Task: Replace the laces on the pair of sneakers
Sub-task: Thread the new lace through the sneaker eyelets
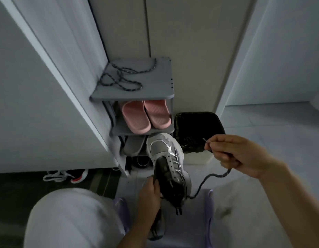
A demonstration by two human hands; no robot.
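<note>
Grey sneaker (166,156) toe-away, left grip (149,194) curled round its side; right grip (232,153) pinches dark lace (211,175) trailing from sneaker.

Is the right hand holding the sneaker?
No: the right hand pinches the lace, while the left hand grips the sneaker.

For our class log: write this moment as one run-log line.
left hand: holds sneaker | right hand: pinches dark lace end | patterned lace: on rack top
</note>
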